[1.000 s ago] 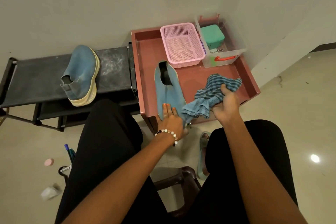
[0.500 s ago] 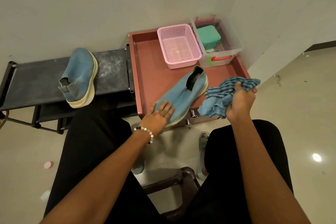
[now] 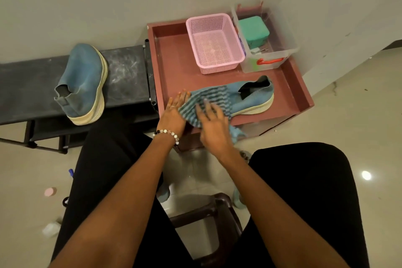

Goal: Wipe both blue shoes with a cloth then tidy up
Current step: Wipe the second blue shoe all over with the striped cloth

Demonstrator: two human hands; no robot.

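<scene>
Since half a second ago the striped cloth (image 3: pixel 204 102) has come down from the air at the right onto the toe half of the shoe (image 3: pixel 250 98) in the red tray (image 3: pixel 171 59), and that shoe has swung from a diagonal to lie nearly crosswise, heel opening toward the right. Right hand (image 3: pixel 214 124), which had the cloth bunched in its grip, now lies on top of it with fingers spread and fairly straight, pressing it to the shoe; the fingers are motion-blurred. Left hand (image 3: pixel 174 111) has stayed at the toe end, open, fingers straight and resting against the shoe's tip beside the cloth's edge. A tail of cloth hangs over the tray's near rim.

Behind the shoe in the tray stand a pink basket (image 3: pixel 214 43) and, touching its right side, a clear box (image 3: pixel 267 59) with a green container (image 3: pixel 253 29) inside. Well to the left, the second shoe (image 3: pixel 83 82) rests on a dark bench (image 3: pixel 126 72), unchanged.
</scene>
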